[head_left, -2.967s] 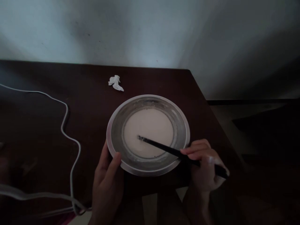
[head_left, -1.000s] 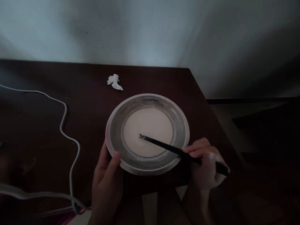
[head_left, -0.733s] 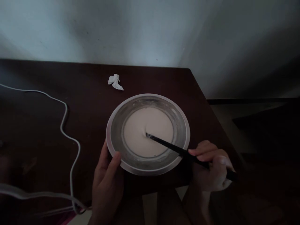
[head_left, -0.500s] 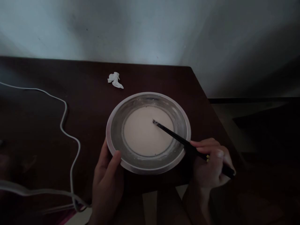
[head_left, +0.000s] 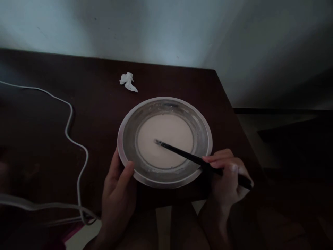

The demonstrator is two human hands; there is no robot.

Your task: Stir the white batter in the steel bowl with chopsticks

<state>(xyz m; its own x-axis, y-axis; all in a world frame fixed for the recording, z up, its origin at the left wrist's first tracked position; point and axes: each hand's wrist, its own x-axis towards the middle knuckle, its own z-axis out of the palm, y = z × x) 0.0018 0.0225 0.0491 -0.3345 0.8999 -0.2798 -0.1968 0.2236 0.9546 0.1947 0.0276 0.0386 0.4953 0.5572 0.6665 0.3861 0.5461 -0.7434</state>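
The right hand (head_left: pixel 227 177) had its grip clamped on a black stick (head_left: pixel 179 151), whose long axis ran left and far into a metal bowl (head_left: pixel 130 146) of pale liquid (head_left: pixel 166 128). The left hand (head_left: pixel 118 199) clasped the bowl's near-left rim, by the near edge of the counter (head_left: pixel 47 121).

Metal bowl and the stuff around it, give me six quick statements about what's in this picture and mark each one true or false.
1. The left hand holds the metal bowl at its rim. True.
2. The right hand grips a black utensil. True.
3. The black utensil lies outside the metal bowl. False: it reaches over the rim to the pale mixture inside.
4. A crumpled white scrap lies on the dark table, beyond the metal bowl. True.
5. The pale mixture fills the metal bowl to the brim. False: a band of bare inner wall shows all around it.
6. The white cord runs right of the metal bowl. False: it runs to the left.
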